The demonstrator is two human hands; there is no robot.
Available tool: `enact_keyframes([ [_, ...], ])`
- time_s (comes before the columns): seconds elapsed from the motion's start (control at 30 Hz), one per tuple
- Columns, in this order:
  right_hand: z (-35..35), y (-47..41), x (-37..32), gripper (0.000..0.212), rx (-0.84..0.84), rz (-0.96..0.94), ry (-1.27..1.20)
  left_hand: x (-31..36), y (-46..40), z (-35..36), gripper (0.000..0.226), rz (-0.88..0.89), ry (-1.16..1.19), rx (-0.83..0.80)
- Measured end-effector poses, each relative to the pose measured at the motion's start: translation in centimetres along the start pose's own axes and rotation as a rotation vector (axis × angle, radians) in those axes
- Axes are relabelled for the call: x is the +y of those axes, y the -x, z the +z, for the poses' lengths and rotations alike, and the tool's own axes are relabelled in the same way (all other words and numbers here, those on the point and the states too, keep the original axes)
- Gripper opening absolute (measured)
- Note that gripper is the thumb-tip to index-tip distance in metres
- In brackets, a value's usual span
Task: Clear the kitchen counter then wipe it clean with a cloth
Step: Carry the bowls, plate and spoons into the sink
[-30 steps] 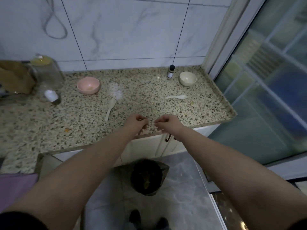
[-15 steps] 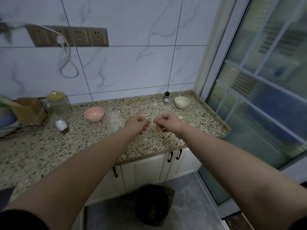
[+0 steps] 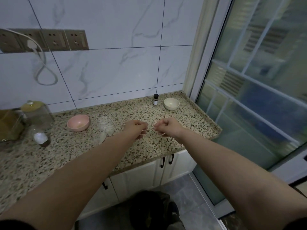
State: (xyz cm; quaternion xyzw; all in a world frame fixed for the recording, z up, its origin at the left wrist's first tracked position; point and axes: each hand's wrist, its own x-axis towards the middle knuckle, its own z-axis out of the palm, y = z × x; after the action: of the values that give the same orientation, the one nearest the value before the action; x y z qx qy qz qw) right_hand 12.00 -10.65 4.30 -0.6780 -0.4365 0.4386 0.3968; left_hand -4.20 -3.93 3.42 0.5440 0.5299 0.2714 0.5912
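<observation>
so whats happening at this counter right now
A person stands at a speckled counter with both fists curled just above it, left hand and right hand close together; whether they pinch anything is too small to tell. The counter is not cleared yet: a pink bowl, a cream bowl, a small dark bottle and jars at the left sit on it. No cloth shows.

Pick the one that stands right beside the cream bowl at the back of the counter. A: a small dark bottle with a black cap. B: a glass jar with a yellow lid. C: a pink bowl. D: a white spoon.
A: the small dark bottle stands just left of the cream bowl by the wall, while the pink bowl and the glass jar sit far to the left.
</observation>
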Motion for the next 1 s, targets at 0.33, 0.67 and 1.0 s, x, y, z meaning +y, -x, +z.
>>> enact_keyframes([
  [0.33,-7.0,-11.1,3.9,0.009,-0.012,0.109,0.052,1.6,-10.5,6.2,0.006,-0.096,-0.079,0.033],
  [0.67,-14.8,-25.9,7.8,0.030,0.096,0.449,-0.192,2.8,-22.1,13.4,0.013,-0.263,-0.083,0.050],
  [1.0,-14.6,-36.1,11.7,0.053,0.272,0.641,-0.506,1.4,-27.0,13.8,0.015,-0.429,-0.061,0.094],
])
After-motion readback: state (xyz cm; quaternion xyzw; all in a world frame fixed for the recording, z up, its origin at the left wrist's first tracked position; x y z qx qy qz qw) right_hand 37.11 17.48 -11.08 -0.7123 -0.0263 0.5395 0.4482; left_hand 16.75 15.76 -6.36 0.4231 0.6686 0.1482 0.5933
